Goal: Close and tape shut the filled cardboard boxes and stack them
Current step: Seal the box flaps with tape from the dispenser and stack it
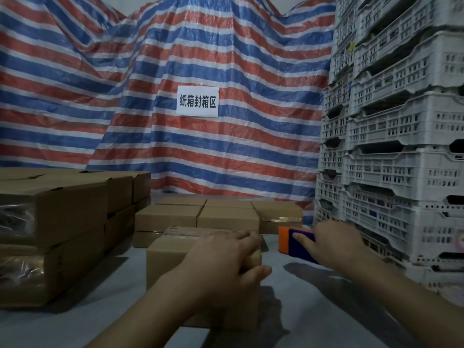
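Box (175, 257) sits at 6 o'clock on the grey tabletop (288, 310), flaps down, top looks closed; can't tell if tape is on the seam yet. Left hand (226, 262) lies over its near right top corner, fingers fairly straight across the lid, thumb hooked down the right side, so it's pressing more than gripping. Right hand (336, 243) at 3 o'clock is wrapped around a tape dispenser (295, 243), orange and blue body, held just beside the box's right edge, not touching it as far as I can see. Low row of brown boxes (200, 217) at 12 o'clock behind the working box, some with shiny tape visible on the sides. Taller stack of boxes (62, 222) at 9 o'clock, two layers, one top flap looks slightly lifted. White plastic crates (401, 146) stacked high at 2–3 o'clock, close to the right hand. Striped tarp (226, 59) with a paper sign (197, 101) behind everything. Judgement: next is running tape along the top seam. Risks: left hand covers part of the lid, so the tape run could hit the fingers or start off-seam; if hand pressure lets up, flaps may spring and tape bridges a gap. Dispenser swing is tight against the crates, elbow clearance looks poor. Light is dim, so seam alignment is harder to judge.
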Action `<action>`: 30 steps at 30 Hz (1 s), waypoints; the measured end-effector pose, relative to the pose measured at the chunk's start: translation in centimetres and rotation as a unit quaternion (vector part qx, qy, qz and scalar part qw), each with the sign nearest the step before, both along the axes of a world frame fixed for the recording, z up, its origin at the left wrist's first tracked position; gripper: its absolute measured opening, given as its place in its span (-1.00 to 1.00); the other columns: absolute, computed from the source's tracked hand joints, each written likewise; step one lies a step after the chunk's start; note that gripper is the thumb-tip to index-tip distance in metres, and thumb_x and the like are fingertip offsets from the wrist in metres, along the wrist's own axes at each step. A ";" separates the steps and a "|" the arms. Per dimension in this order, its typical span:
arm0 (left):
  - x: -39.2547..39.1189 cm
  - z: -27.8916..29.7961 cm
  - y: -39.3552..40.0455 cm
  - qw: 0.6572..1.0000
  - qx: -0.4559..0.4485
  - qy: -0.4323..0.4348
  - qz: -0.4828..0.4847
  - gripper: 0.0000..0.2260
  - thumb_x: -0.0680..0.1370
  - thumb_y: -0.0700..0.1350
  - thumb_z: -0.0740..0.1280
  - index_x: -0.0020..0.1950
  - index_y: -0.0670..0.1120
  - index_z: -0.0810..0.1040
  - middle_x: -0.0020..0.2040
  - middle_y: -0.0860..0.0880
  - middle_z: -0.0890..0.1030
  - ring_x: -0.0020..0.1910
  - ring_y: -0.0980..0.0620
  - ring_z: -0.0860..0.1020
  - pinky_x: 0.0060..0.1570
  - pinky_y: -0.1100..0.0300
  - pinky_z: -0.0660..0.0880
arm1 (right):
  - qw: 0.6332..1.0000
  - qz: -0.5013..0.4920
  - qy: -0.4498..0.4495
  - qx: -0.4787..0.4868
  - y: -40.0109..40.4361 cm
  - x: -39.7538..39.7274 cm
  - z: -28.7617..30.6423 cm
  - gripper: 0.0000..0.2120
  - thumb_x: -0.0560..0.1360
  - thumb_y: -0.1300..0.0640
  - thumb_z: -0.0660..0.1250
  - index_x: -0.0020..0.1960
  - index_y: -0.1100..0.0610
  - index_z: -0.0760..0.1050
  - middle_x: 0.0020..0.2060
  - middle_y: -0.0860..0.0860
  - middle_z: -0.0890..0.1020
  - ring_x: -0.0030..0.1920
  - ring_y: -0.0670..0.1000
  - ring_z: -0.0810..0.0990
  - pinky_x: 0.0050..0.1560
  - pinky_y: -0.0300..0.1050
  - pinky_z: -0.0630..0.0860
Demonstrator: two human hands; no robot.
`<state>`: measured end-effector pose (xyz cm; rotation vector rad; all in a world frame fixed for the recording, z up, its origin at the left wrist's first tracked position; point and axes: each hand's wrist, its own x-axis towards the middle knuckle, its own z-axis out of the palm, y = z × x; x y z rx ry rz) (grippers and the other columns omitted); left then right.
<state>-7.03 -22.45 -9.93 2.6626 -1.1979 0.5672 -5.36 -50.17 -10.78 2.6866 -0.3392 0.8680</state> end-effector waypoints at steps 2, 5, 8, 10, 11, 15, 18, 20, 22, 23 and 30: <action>-0.1 0.0 0.0 1.000 -0.001 -0.003 0.000 -0.46 0.54 0.39 0.09 0.48 0.25 0.21 0.50 0.14 0.30 0.43 0.10 0.31 0.18 0.19 0.15 | 1.000 -0.011 -0.006 0.011 -0.2 0.1 -1.4 -0.50 0.57 -0.41 0.04 -0.29 -0.04 0.31 -0.42 -0.13 0.39 -0.41 -0.12 0.40 -0.45 -0.18 0.26; -0.2 0.1 0.1 1.000 -0.007 -0.009 -0.003 -0.47 0.55 0.38 0.10 0.48 0.23 0.24 0.50 0.13 0.32 0.43 0.11 0.31 0.20 0.21 0.15 | 0.999 -0.019 -0.007 0.029 -0.3 0.2 -3.8 -0.52 0.56 -0.42 0.05 -0.23 -0.05 0.36 -0.42 -0.12 0.36 -0.42 -0.13 0.36 -0.45 -0.20 0.23; -0.5 0.1 0.1 1.000 -0.006 -0.017 -0.001 -0.47 0.56 0.37 0.10 0.48 0.20 0.26 0.48 0.12 0.34 0.42 0.10 0.31 0.22 0.22 0.17 | 0.996 -0.020 0.021 0.085 -0.7 0.2 -5.6 -0.49 0.57 -0.42 0.05 -0.25 -0.03 0.40 -0.41 -0.12 0.41 -0.39 -0.13 0.42 -0.43 -0.20 0.26; -0.5 0.2 0.0 1.000 0.000 -0.017 0.002 -0.45 0.56 0.36 0.10 0.50 0.19 0.23 0.49 0.12 0.32 0.43 0.09 0.31 0.30 0.16 0.22 | 0.992 -0.014 0.024 0.125 -0.9 0.1 -5.7 -0.49 0.56 -0.43 0.06 -0.29 -0.04 0.37 -0.40 -0.13 0.43 -0.40 -0.14 0.44 -0.42 -0.21 0.30; -0.6 0.2 0.0 1.000 0.004 -0.017 0.005 -0.44 0.56 0.36 0.10 0.51 0.19 0.22 0.50 0.11 0.31 0.44 0.08 0.30 0.34 0.13 0.23 | 0.991 -0.013 0.025 0.133 -0.9 0.1 -5.6 -0.48 0.55 -0.44 0.07 -0.30 -0.04 0.36 -0.39 -0.13 0.44 -0.40 -0.14 0.44 -0.42 -0.21 0.32; -0.4 0.1 -0.1 1.000 0.009 -0.017 0.013 -0.42 0.55 0.38 0.09 0.52 0.20 0.20 0.53 0.12 0.28 0.46 0.07 0.28 0.37 0.08 0.24 | 0.988 -0.039 0.046 0.145 -0.7 0.0 -5.3 -0.44 0.53 -0.48 -0.01 -0.29 -0.05 0.37 -0.37 -0.13 0.45 -0.36 -0.11 0.47 -0.35 -0.16 0.37; -0.3 -0.1 0.0 1.000 0.004 -0.016 0.009 -0.43 0.54 0.40 0.09 0.50 0.21 0.21 0.51 0.13 0.31 0.44 0.07 0.31 0.33 0.09 0.25 | 0.987 -0.083 0.096 0.095 0.2 -0.6 -4.0 -0.37 0.55 -0.46 -0.16 -0.08 -0.04 0.49 -0.32 -0.09 0.47 -0.30 -0.07 0.48 -0.23 -0.11 0.41; -0.2 -0.1 0.0 1.000 -0.001 -0.015 0.003 -0.44 0.54 0.40 0.09 0.49 0.22 0.22 0.49 0.13 0.33 0.42 0.08 0.32 0.29 0.12 0.24 | 0.989 -0.073 0.110 0.074 1.2 -1.2 -2.5 -0.39 0.58 -0.39 -0.24 0.10 -0.08 0.46 -0.18 -0.04 0.56 -0.18 0.00 0.52 -0.04 0.00 0.48; -0.1 -0.1 0.0 1.000 -0.004 -0.016 0.000 -0.45 0.54 0.39 0.10 0.50 0.23 0.21 0.49 0.14 0.32 0.43 0.09 0.31 0.28 0.15 0.22 | 0.982 0.012 0.040 0.184 2.8 -1.7 -0.7 -0.37 0.55 -0.40 -0.26 -0.06 -0.07 0.47 -0.16 -0.04 0.57 -0.14 -0.02 0.52 0.12 0.08 0.49; -0.2 0.0 0.0 1.000 -0.003 -0.018 0.001 -0.44 0.55 0.38 0.10 0.51 0.22 0.20 0.51 0.15 0.30 0.45 0.09 0.29 0.31 0.14 0.21 | 0.961 0.078 -0.007 0.265 3.9 -1.8 0.2 -0.41 0.57 -0.37 -0.21 -0.03 -0.06 0.48 -0.11 -0.04 0.57 -0.10 -0.04 0.53 0.14 0.06 0.48; -0.4 0.3 0.0 1.000 0.007 -0.028 0.002 -0.35 0.55 0.38 0.09 0.57 0.15 0.11 0.56 0.10 0.24 0.49 0.09 0.25 0.42 0.10 0.19 | 0.627 0.337 -0.036 0.701 11.6 -1.0 3.0 -0.61 0.67 -0.26 -0.05 0.26 -0.17 0.47 0.18 -0.18 0.63 0.17 -0.22 0.55 0.20 -0.19 0.36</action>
